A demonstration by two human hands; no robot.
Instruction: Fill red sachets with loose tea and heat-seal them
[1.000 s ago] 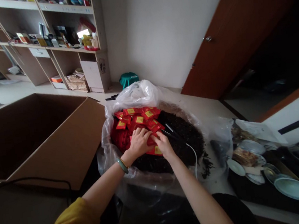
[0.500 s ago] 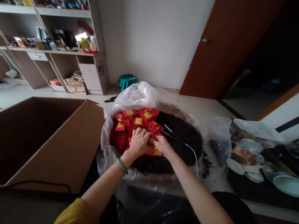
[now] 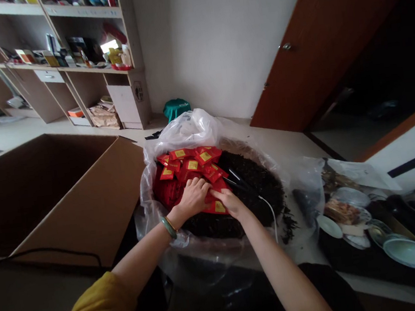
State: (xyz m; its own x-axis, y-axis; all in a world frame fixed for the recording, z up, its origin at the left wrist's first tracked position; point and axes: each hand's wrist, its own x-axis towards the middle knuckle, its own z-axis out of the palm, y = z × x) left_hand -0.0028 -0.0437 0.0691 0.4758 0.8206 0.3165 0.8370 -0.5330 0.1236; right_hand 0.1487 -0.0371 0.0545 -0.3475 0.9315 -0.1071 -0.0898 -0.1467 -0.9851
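Observation:
A clear plastic bag (image 3: 147, 193) lines a round basket. It holds a heap of dark loose tea leaves (image 3: 256, 185) and a pile of small red packets with yellow labels (image 3: 189, 165). My left hand (image 3: 193, 197), with a green bangle at the wrist, lies curled over the near packets. My right hand (image 3: 228, 199) meets it from the right, fingers closed on red packets. Both hands press the same cluster at the pile's near edge. A thin black tool and a white cable (image 3: 269, 211) lie on the leaves just right of my right hand.
A large open cardboard box (image 3: 85, 206) stands at the left, a black cable (image 3: 45, 251) lying over its near corner. At the right, plates and bowls (image 3: 412, 254) crowd a dark tray. Shelves (image 3: 79, 70) line the far wall; a brown door (image 3: 311, 47) is at the right.
Both hands stay on the packets with only small finger shifts. The view has drifted slightly.

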